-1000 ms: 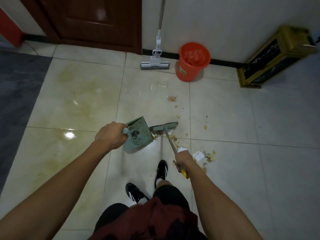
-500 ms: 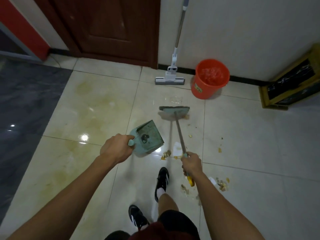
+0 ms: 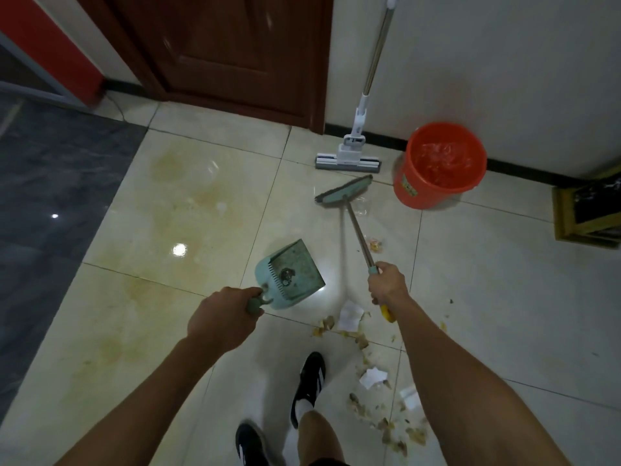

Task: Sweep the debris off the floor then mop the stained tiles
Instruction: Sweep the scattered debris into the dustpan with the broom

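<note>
Broom: our right hand [image 3: 386,285] is wrapped round the broom [image 3: 356,227] low on its shaft, with the yellow end of the handle poking out below the fist. The head is reached far forward, near the orange bucket [image 3: 440,164] and just short of the mop [image 3: 349,161] leaning on the wall.

Dustpan: our left hand [image 3: 221,319] is closed on the handle of the green dustpan [image 3: 290,275]. Its mouth opens forward and to the right; we cannot tell whether its lip touches the tile.

Debris: paper scraps and crumbs [image 3: 349,319] lie close to our feet, just beside and below the right hand, trailing down toward the right shoe side. A smaller clump [image 3: 374,245] sits beside the shaft, between head and hand.

Key relation: the shaft runs away from us, nearly straight toward the wall, so the head is beyond most of the mess. We judge the stroke must pull back toward us, gathering the far clump toward the pile.

Nearer hand: the right hand is closest to the pile; the dustpan lies just left of it.

Stains: yellowish marks [image 3: 188,203] spread over the left tiles, not yet mopped.
</note>
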Available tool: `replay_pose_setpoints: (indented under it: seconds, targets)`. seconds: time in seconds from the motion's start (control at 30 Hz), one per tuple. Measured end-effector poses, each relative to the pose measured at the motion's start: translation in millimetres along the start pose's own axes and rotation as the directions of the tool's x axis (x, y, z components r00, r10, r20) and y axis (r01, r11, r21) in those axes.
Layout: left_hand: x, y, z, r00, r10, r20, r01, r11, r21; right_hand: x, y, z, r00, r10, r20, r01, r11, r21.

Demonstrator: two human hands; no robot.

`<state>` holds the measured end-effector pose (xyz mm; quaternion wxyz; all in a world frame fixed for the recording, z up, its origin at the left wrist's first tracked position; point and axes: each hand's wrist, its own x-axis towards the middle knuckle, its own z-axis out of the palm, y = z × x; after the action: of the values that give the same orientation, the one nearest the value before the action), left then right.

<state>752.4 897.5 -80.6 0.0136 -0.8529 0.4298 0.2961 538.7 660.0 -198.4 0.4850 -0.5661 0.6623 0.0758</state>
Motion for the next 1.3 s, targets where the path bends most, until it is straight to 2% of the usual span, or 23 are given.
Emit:
replay_pose_setpoints:
  seconds: [0.23, 0.37, 0.53, 0.73, 1.1, 1.3]
  targets:
    - [19.8, 5.8, -2.0, 0.999, -0.042, 0.003, 0.042, 0.999, -0.008, 53.7, -19.1, -7.2, 0.993, -0.116, 0.024, 0.119, 0.963, -0.243]
    - [25.3, 12.6, -0.9, 0.999, -0.047, 0.012, 0.047, 0.999, -0.01, 57.1, -5.6, -18.1, 0.995, -0.08, 0.059, 0.097, 0.908, -0.408]
    - [17.9, 16.0, -0.6, 1.0, -0.009, -0.011, 0.009, 1.0, -0.013, 16.3, 43.3, -10.3, 0.997, 0.018, 0.069, 0.01, 0.921, -0.39]
    - [-14.9, 13.4, 15.6, 0.996, 0.079, -0.027, -0.077, 0.995, 0.069, -72.3, 98.2, 24.5, 0.991, 0.121, 0.051, -0.1, 0.947, -0.305]
    - [-126.9, -30.0, 39.6, 0.99, 0.125, -0.062, -0.126, 0.992, -0.004, -232.9, 203.3, 92.6, 0.971, 0.229, 0.059, -0.211, 0.952, -0.223]
    - [-185.5, -59.1, 57.8, 0.986, 0.152, -0.069, -0.153, 0.988, -0.016, -312.8, 255.6, 113.1, 0.958, 0.279, 0.072, -0.254, 0.935, -0.249]
